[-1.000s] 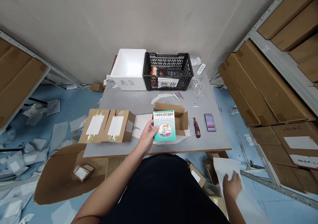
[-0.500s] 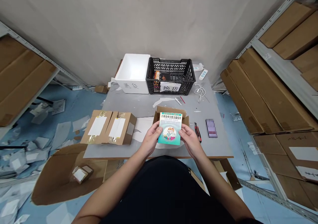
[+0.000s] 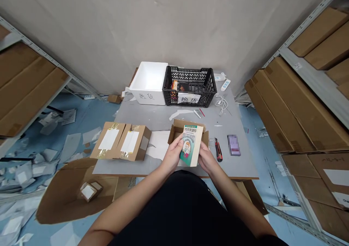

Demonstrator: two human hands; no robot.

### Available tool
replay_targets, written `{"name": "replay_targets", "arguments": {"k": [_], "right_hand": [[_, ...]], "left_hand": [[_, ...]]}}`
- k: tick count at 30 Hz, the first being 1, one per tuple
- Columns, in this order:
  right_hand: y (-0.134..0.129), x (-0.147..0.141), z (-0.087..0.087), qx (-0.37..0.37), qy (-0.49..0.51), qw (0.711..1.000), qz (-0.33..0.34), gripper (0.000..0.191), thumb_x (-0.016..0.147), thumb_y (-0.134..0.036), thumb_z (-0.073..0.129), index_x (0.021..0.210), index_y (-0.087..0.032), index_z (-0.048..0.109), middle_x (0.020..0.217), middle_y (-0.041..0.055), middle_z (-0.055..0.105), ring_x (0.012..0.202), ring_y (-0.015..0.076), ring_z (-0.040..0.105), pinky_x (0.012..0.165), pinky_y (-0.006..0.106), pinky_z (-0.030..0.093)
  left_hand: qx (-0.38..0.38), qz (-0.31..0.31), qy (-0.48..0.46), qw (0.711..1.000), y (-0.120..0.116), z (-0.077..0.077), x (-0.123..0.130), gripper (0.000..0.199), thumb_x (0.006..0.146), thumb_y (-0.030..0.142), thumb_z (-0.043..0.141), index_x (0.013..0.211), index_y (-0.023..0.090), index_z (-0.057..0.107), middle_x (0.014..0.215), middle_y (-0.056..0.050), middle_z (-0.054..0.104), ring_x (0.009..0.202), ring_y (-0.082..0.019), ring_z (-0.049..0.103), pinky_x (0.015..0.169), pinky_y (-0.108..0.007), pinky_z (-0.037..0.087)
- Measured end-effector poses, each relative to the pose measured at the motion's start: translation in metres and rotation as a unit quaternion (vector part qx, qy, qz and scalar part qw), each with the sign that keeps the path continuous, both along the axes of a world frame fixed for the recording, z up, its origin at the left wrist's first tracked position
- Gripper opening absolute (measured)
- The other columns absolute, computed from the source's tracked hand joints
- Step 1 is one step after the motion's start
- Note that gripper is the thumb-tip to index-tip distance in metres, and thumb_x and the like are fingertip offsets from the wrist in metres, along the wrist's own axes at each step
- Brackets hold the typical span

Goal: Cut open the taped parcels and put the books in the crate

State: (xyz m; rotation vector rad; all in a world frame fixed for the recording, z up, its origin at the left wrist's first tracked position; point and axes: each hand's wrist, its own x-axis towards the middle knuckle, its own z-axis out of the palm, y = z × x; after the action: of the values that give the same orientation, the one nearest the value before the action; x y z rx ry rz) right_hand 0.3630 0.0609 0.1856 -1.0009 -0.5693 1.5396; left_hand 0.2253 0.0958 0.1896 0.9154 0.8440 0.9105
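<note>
Both hands grip a thick paperback book [image 3: 189,146] with a teal cover, a cartoon child and a Chinese title. The book is tilted, with its pale page edges showing on the right. My left hand [image 3: 172,155] holds its left side, and my right hand [image 3: 207,160] holds its lower right side. Both hands are just above an open cardboard box [image 3: 176,127], whose inside is mostly hidden by the book and hands. A red-and-black utility knife [image 3: 218,149] lies just right of my right hand.
The grey table [image 3: 160,118] holds two taped cardboard parcels [image 3: 121,141], a pixelated purple item [image 3: 233,145], a black crate [image 3: 189,81] and a white foam box [image 3: 148,81]. Shelves of flat cartons [image 3: 294,107] stand right; paper scraps litter the floor [image 3: 54,155].
The book has turned from lying face-up to a tilted position, showing its page edges. Both hands stay on it. My right hand joined it after being away near a white sheet by the table.
</note>
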Motion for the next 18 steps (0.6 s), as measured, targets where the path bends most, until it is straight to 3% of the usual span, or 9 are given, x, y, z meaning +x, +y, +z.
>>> {"name": "replay_targets", "arguments": {"k": [3,5,11,15,18], "right_hand": [[0.003,-0.005,-0.009,-0.012,0.03,0.999,0.04,0.047,0.069,-0.048,0.078,0.11,-0.026,0.068,0.108,0.0039,0.072,0.111,0.0262,0.062,0.095,0.041,0.049],[0.005,-0.008,-0.013,-0.018,0.038,0.999,0.027,0.048,0.071,-0.05,0.076,0.11,-0.024,0.068,0.107,0.0052,0.073,0.109,0.026,0.062,0.095,0.04,0.049],[0.01,-0.003,-0.009,-0.017,0.008,0.996,-0.09,0.049,0.073,-0.047,0.076,0.113,-0.022,0.064,0.117,0.0055,0.07,0.105,0.025,0.064,0.093,0.039,0.049],[0.012,0.004,0.0,-0.005,0.0,0.997,-0.081,0.044,0.075,-0.044,0.075,0.112,-0.023,0.064,0.114,0.0057,0.071,0.103,0.0252,0.065,0.091,0.039,0.05],[0.012,0.006,0.005,-0.003,0.013,0.998,-0.068,0.044,0.076,-0.044,0.073,0.113,-0.023,0.064,0.113,0.0056,0.071,0.105,0.026,0.064,0.09,0.039,0.05]], "left_hand": [[0.103,-0.02,0.113,0.988,0.002,-0.004,-0.002,0.035,0.081,0.045,0.065,0.108,0.023,0.07,0.107,-0.007,0.069,0.108,-0.027,0.06,0.092,-0.037,0.048],[0.131,-0.027,0.16,0.978,0.006,-0.005,-0.006,0.028,0.081,0.043,0.066,0.099,0.022,0.073,0.103,-0.007,0.069,0.101,-0.027,0.061,0.087,-0.036,0.048],[0.001,-0.005,0.085,0.996,0.014,-0.001,-0.021,0.042,0.089,0.049,0.054,0.119,0.022,0.063,0.105,-0.008,0.069,0.088,-0.021,0.064,0.071,-0.029,0.049],[0.008,0.011,0.075,0.997,0.013,-0.001,-0.023,0.05,0.078,0.04,0.071,0.123,0.02,0.061,0.115,-0.009,0.067,0.095,-0.021,0.063,0.078,-0.029,0.049],[0.014,0.021,0.064,0.998,0.011,-0.006,-0.022,0.052,0.077,0.038,0.072,0.125,0.02,0.061,0.118,-0.009,0.065,0.095,-0.02,0.063,0.082,-0.03,0.049]]}}
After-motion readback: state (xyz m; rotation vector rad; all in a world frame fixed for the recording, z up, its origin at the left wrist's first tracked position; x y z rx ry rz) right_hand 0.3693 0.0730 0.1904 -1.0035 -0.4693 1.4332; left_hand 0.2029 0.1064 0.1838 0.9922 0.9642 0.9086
